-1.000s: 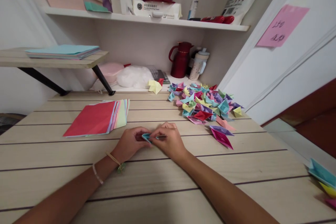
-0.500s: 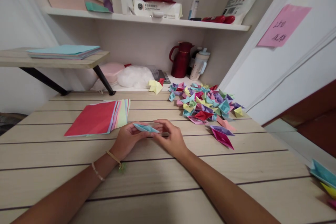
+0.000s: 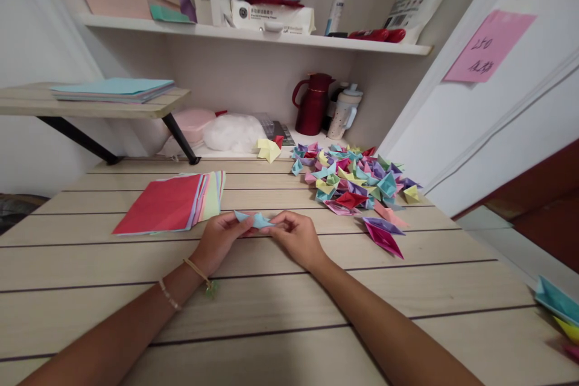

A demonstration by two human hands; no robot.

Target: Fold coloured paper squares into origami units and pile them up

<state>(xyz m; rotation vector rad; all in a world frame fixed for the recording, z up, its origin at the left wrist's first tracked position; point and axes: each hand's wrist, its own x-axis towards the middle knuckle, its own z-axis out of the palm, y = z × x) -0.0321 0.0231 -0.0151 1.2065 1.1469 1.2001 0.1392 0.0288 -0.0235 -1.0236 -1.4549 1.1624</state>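
Observation:
A small light-blue paper boat is held between my two hands over the middle of the desk. My left hand pinches its left end with the thumb in front. On the other side, my right hand grips the right tip between thumb and fingers. The fingers behind the paper are partly hidden. Left of my hands lies a stack of coloured paper squares, red on top. To the right sits a heap of folded paper boats in many colours, with a magenta boat at its near edge.
A yellow folded paper piece lies near the back edge. Behind stand a red jug and a speckled tumbler. A small raised shelf on black legs is at left. More paper boats appear at the right edge.
The light-blue boat has turned slightly in my hands and shows more of its side. My right fingers have curled in and closed on its right tip.

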